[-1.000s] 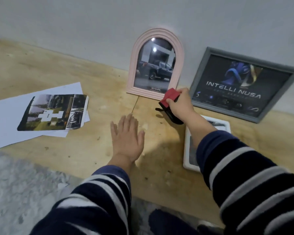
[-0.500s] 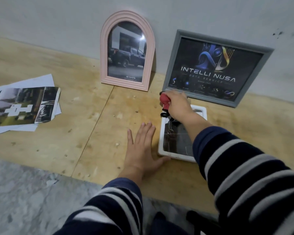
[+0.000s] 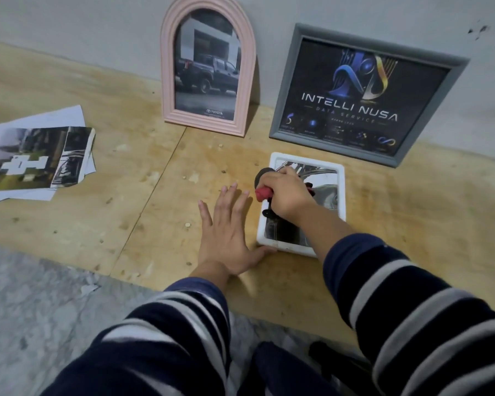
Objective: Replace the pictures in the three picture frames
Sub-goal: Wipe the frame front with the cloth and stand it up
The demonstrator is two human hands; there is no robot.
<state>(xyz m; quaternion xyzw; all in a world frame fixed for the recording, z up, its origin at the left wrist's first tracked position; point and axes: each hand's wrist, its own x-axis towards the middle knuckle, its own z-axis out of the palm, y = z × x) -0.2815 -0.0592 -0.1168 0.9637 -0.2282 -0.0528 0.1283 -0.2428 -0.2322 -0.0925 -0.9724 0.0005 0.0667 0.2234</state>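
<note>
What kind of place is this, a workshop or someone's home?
Hard to say; probably a makeshift work spot indoors. A bare plywood board lies on a marbled floor against a plain grey wall.

Long sleeves [image 3: 412, 304], navy with grey-white stripes.

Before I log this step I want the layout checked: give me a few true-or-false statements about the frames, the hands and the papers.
1. The pink arched frame leans upright against the wall. True.
2. The white frame stands against the wall. False: it lies flat on the wooden board.
3. The right hand grips a red-and-black tool over the white frame. True.
4. The left hand holds a photo. False: it rests flat on the board, holding nothing.
5. The loose prints lie right of the grey frame. False: far left.
</note>
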